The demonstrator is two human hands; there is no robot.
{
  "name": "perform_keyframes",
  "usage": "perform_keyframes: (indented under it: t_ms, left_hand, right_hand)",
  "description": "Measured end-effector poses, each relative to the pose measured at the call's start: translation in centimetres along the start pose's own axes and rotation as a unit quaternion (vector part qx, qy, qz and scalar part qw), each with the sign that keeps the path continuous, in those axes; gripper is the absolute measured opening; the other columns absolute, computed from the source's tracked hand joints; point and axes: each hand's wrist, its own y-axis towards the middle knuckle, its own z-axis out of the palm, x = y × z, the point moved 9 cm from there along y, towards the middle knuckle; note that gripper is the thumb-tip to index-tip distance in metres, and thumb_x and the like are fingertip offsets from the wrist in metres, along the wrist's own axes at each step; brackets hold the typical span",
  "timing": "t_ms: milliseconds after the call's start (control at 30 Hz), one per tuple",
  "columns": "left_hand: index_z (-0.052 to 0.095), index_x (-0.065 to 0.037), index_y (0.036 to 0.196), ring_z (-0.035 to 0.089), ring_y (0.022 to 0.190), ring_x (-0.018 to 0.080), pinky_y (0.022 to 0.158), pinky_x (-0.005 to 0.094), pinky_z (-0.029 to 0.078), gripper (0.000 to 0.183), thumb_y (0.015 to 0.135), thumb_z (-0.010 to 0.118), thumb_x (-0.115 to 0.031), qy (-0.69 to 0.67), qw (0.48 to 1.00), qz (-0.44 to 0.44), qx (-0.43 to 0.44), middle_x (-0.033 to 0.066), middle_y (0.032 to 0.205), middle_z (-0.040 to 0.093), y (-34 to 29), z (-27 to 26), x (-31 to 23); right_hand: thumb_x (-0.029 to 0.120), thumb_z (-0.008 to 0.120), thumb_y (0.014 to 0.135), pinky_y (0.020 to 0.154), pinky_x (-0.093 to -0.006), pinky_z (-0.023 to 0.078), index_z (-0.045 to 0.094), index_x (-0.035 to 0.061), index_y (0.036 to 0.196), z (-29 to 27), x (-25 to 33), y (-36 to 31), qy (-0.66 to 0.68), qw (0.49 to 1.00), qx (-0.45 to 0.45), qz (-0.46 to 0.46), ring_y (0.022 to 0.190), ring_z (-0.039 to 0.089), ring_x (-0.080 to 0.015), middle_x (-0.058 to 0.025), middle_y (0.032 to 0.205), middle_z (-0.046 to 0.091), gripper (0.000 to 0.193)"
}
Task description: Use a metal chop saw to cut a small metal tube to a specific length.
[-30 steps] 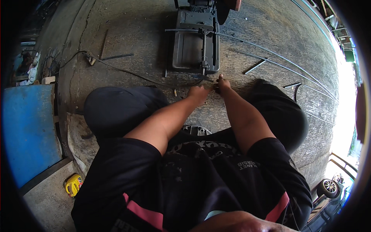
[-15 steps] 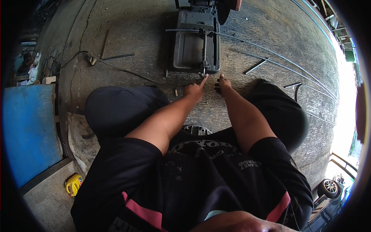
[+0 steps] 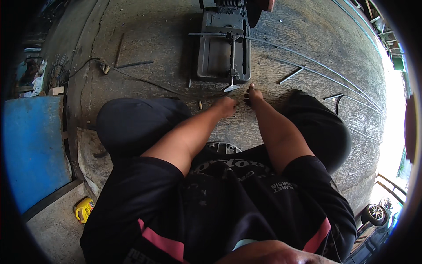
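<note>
A dark metal cut-off saw [image 3: 224,20] stands on the ground ahead of me, its base [image 3: 214,61] toward me. A vise screw [image 3: 233,55] runs along the base and ends in a metal crank handle [image 3: 231,88] at the near edge. A thin grey metal rod [image 3: 206,34] lies across the vise. Just below the handle, apart from it, is my left hand [image 3: 225,107], half curled and slightly blurred, with nothing seen in it. My right hand [image 3: 253,95] is to the right of the handle, fingers apart, also holding nothing visible.
Long thin rods [image 3: 316,55] stretch away to the right. Short cut pieces [image 3: 291,75] lie near them. A dark cable [image 3: 145,80] crosses the ground on the left. A small stub [image 3: 200,105] lies by my left hand. A blue panel [image 3: 37,149] stands far left.
My left hand has drawn back toward me from the crank handle, its pointing finger now curled. The handle has turned and shows its flat side. My right hand has hardly moved.
</note>
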Motion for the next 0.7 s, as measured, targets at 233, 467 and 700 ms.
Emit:
perform_keyframes:
  t_ms: [233, 467, 700]
  left_hand:
    - [0.045, -0.022, 0.143, 0.065, 0.102, 0.0377, 0.088, 0.0468, 0.053, 0.054, 0.089, 0.054, -0.024, -0.029, 0.974, -0.218, -0.046, 0.0201, 0.115, 0.066, -0.7, 0.5, 3.6]
    - [0.068, -0.013, 0.120, 0.063, 0.106, 0.0383, 0.092, 0.0465, 0.050, 0.039, 0.085, 0.059, -0.029, 0.121, 0.915, -0.073, 0.377, 0.0165, 0.121, 0.066, -0.7, 9.8, 5.6]
    - [0.058, -0.022, 0.131, 0.065, 0.105, 0.0369, 0.089, 0.0470, 0.052, 0.043, 0.089, 0.050, -0.017, 0.047, 0.999, 0.009, -0.026, 0.0174, 0.111, 0.068, -0.9, -0.6, -1.5]
  right_hand:
    - [0.060, 0.044, 0.097, 0.057, -0.0383, 0.050, 0.058, 0.0066, 0.123, -0.2, 0.0, 0.2, 0.029, 0.999, -0.005, -0.016, 0.071, 0.065, -0.0299, -0.0157, 0.099, 0.068, 0.061]
    - [0.059, 0.043, 0.097, 0.060, -0.0387, 0.051, 0.056, 0.0056, 0.125, -0.1, -0.1, 0.4, 0.008, 1.000, 0.006, -0.011, 0.073, 0.065, -0.0304, -0.0174, 0.101, 0.068, 0.062]
    - [0.057, 0.045, 0.097, 0.054, -0.0398, 0.050, 0.059, 0.0051, 0.110, 0.2, 0.0, 0.8, 0.037, 0.999, 0.003, -0.030, 0.074, 0.066, -0.0295, -0.0107, 0.096, 0.065, 0.056]
